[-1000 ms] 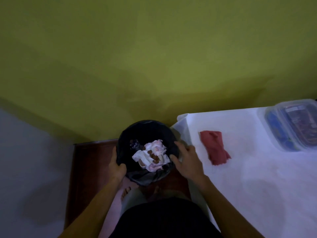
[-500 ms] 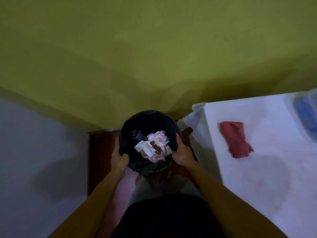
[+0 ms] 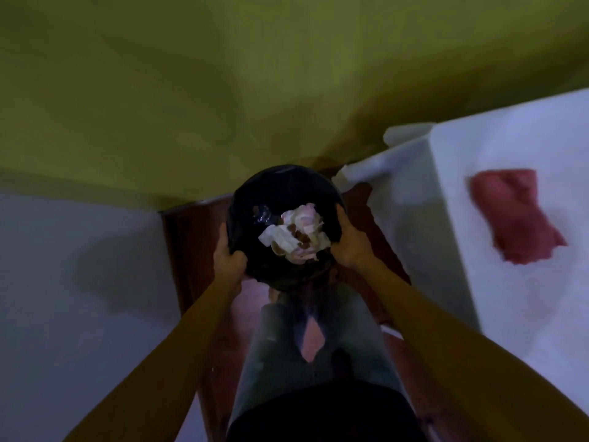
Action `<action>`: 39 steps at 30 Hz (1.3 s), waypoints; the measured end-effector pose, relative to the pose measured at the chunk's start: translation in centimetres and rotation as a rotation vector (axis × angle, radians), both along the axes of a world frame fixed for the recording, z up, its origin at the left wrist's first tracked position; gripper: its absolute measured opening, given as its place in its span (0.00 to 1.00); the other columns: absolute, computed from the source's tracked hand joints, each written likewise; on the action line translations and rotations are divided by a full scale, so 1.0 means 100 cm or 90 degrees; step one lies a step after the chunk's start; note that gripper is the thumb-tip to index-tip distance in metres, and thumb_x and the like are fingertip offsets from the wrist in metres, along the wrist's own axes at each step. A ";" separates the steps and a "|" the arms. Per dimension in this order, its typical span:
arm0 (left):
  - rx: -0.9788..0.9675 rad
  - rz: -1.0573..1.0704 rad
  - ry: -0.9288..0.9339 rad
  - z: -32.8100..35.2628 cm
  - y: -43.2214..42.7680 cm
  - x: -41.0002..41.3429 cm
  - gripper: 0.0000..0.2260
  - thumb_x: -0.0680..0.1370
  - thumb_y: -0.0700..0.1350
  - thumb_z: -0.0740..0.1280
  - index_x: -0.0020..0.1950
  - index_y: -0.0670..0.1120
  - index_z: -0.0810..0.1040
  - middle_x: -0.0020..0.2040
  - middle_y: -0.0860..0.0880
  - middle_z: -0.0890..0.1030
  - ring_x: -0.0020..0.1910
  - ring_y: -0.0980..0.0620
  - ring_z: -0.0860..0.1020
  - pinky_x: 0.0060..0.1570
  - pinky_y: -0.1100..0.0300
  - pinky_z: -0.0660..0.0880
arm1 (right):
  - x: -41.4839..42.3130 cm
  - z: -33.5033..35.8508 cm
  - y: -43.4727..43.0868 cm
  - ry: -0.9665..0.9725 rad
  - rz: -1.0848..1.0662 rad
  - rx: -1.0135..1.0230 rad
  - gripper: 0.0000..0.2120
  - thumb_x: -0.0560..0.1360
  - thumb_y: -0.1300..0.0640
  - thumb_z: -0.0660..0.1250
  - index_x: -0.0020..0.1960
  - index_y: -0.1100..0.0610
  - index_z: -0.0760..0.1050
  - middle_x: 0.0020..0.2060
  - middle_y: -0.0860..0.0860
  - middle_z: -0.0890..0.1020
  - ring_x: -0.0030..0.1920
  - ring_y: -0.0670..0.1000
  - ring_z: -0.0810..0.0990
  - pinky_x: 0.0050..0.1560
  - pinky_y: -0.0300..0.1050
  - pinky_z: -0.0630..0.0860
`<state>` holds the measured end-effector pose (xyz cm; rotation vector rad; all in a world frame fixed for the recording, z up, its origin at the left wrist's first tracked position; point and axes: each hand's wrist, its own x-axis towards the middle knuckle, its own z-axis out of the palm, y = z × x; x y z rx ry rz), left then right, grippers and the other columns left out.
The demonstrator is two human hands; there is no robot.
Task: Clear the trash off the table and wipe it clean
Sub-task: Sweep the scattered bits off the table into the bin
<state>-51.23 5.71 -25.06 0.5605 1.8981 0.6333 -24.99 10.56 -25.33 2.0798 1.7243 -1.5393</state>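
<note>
While I grip the black bin (image 3: 283, 186) from both sides, it sits in front of me, just left of the table (image 3: 510, 330). The fingers of my left hand (image 3: 228, 260) are curled round its near-left rim, and my right hand (image 3: 350, 244) is wrapped against its right side. Crumpled white-and-pink paper trash (image 3: 296, 234) with brown bits lies inside on the black liner, and a red cloth (image 3: 513, 215) lies rumpled on the white table, well apart from the bin.
</note>
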 end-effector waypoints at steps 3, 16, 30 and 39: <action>-0.045 0.022 -0.002 -0.047 0.001 -0.002 0.33 0.75 0.31 0.61 0.76 0.54 0.64 0.67 0.43 0.76 0.62 0.41 0.77 0.34 0.62 0.81 | -0.007 -0.056 0.002 -0.021 -0.003 -0.048 0.39 0.79 0.52 0.65 0.82 0.47 0.45 0.72 0.60 0.71 0.67 0.65 0.74 0.67 0.56 0.72; -0.102 0.056 -0.049 -0.246 0.023 -0.017 0.34 0.76 0.28 0.59 0.76 0.55 0.61 0.64 0.46 0.72 0.60 0.40 0.76 0.38 0.47 0.82 | -0.039 -0.276 0.045 -0.065 0.038 -0.049 0.36 0.80 0.58 0.64 0.82 0.49 0.51 0.70 0.59 0.74 0.64 0.61 0.76 0.63 0.49 0.74; -0.154 -0.011 -0.057 -0.285 0.032 0.000 0.28 0.79 0.33 0.64 0.77 0.47 0.62 0.63 0.44 0.76 0.55 0.41 0.80 0.44 0.49 0.82 | -0.025 -0.310 0.031 -0.113 -0.084 0.043 0.25 0.75 0.63 0.64 0.72 0.59 0.71 0.69 0.61 0.72 0.67 0.62 0.73 0.65 0.55 0.74; -0.168 -0.224 -0.072 -0.108 0.023 0.040 0.22 0.78 0.33 0.65 0.72 0.44 0.69 0.53 0.47 0.78 0.43 0.55 0.75 0.43 0.58 0.76 | -0.022 -0.123 0.016 -0.124 -0.176 0.157 0.14 0.74 0.61 0.62 0.57 0.59 0.80 0.62 0.61 0.77 0.60 0.63 0.75 0.60 0.51 0.72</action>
